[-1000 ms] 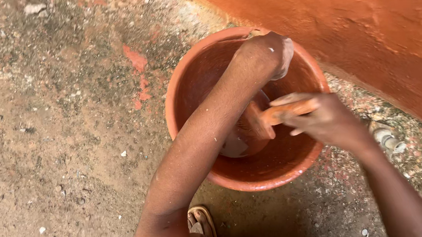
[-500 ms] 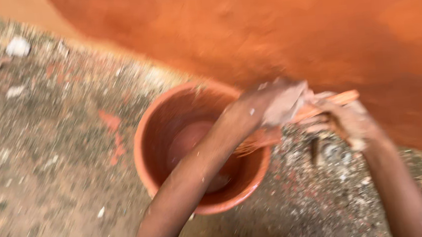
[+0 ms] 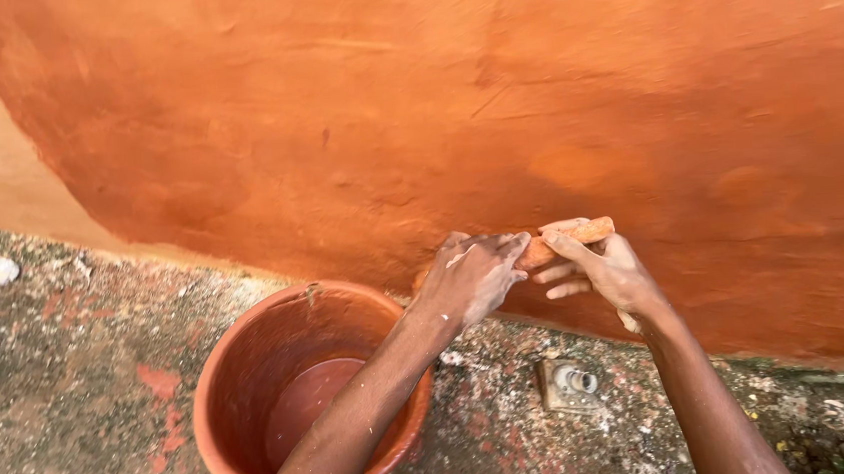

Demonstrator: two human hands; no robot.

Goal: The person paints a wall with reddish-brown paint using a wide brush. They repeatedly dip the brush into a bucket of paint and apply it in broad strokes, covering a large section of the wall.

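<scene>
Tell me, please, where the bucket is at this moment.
In the head view, the bucket stands on the ground at lower left of centre, close to the orange wall, under the left forearm and below the left hand.

A smooth, orange-red plastered wall (image 3: 492, 111) fills the upper view, lit by even daylight. Below the wall lies rough, speckled concrete ground (image 3: 63, 396) with reddish stains. A small metal fitting (image 3: 569, 382) sits in the ground just beneath the wall.
</scene>
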